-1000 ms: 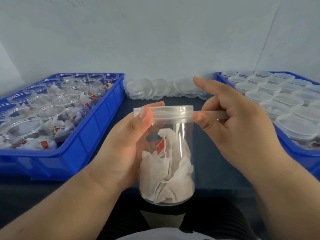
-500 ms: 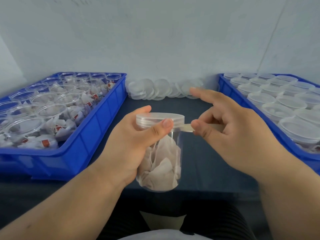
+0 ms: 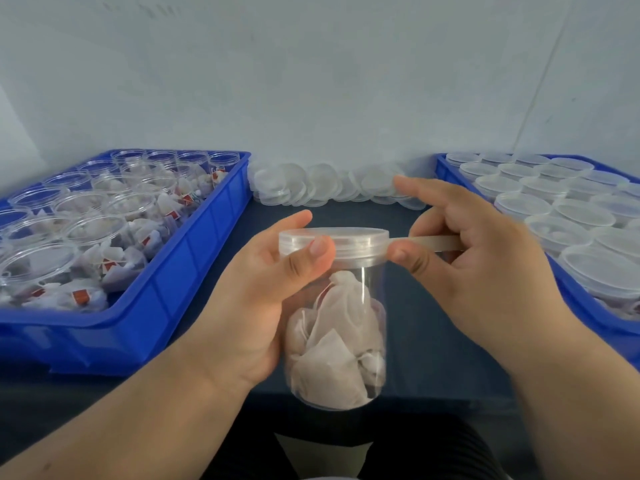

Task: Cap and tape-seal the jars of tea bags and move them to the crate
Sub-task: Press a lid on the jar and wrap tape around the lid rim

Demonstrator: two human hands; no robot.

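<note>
- Two blue crates flank the work: the left crate (image 3: 145,317) holds open jars (image 3: 93,233) of tea bags, the right crate (image 3: 568,299) holds capped jars (image 3: 557,233) packed close together.
- A row of loose clear lids (image 3: 322,183) leans against the wall between the crates, just behind the hands.
- The jar (image 3: 337,327) being worked is held upright over the dark table (image 3: 426,341), in the gap between the crates, its lid (image 3: 334,244) already on.
- The left hand (image 3: 256,306) is wrapped around the jar, thumb pressed on the lid's rim.
- The right hand (image 3: 485,265) pinches a strip of clear tape (image 3: 429,242) that runs from the lid's edge to its fingers; its index finger points up toward the lids.
- Bare table shows in front of the lids and on either side of the jar; the crate walls bound it left and right.
- Red tags (image 3: 80,296) show on tea bags in the left crate; any writing is too small to read.
</note>
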